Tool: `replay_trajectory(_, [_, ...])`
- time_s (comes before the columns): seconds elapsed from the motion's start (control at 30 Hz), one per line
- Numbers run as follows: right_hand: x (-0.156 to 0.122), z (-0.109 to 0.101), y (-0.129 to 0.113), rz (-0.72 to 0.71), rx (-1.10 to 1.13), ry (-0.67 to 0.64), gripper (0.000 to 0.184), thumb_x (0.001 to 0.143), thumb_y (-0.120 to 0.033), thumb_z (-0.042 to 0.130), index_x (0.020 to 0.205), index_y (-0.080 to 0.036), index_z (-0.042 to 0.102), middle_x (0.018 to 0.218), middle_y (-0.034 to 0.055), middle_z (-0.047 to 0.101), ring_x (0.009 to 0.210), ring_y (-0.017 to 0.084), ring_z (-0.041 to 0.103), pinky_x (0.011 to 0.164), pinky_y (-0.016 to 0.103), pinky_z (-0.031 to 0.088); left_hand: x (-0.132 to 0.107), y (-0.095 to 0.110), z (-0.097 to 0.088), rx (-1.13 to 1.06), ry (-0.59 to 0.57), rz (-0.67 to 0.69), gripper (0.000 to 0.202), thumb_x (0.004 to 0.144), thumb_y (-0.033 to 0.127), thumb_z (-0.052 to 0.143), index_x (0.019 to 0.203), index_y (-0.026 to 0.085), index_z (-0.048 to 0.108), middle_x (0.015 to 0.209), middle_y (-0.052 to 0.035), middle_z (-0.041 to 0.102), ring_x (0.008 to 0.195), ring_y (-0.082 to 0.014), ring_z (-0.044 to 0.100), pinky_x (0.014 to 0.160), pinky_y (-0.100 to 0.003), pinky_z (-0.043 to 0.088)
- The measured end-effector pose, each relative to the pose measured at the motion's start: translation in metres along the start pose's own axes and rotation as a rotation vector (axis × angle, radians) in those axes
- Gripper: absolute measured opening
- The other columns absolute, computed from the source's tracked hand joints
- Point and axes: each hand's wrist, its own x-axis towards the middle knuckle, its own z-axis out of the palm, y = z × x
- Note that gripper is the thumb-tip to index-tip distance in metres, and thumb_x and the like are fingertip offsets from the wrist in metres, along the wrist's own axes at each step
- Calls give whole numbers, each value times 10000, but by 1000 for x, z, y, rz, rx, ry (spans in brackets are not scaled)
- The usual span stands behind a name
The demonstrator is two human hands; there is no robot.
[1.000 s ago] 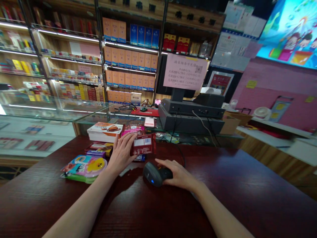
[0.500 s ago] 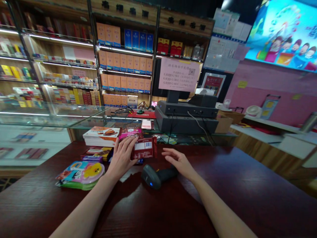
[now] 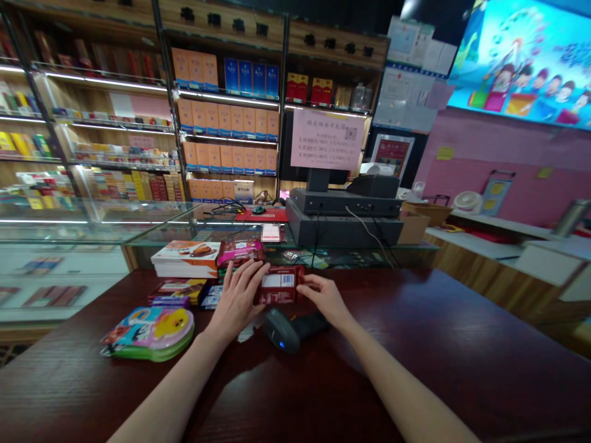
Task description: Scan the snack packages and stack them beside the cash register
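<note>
Head view, red packet (image 3: pixel 279 285), left hand (image 3: pixel 237 300) clasping one end, right hand (image 3: pixel 327 300) pinching the other

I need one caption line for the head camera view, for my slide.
Left hand and right hand at a dark red packet, with a black scanner lying on the counter.
</note>
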Motion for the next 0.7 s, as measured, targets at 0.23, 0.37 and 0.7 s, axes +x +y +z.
replay_trajectory(0.23, [-3, -2, -2, -42, -80, 64, 227, 810, -412, 713, 843, -194, 765, 821, 21, 758, 789, 216, 685, 758, 312, 513, 4, 5, -1, 63, -35, -102, 915, 752, 263, 792, 1539, 331, 330, 1337, -119, 516, 1257, -339, 466, 1120, -559, 356])
replay_trajectory(0.37, [-2, -2, -3, -142, -187, 142, 191, 796, -390, 725, 768, -203, 754, 802, 27, 717, 800, 202, 648, 788, 308, 483, 6, 7, -2, 90, -106, -144, 951, 775, 286, 777, 1571, 331, 258, 1109, -77, 585, 1067, -300, 516, 1000, -489, 426])
replay_trajectory(0.7, [3, -18, 2, -162, -321, 274, 221, 808, -398, 694, 691, -216, 735, 731, 13, 639, 738, 187, 621, 715, 293, 446, 11, 4, 8, -73, -156, -57, 728, 943, 271, 566, 1582, 320, 220, 1209, -66, 621, 1106, -257, 522, 977, -423, 406])
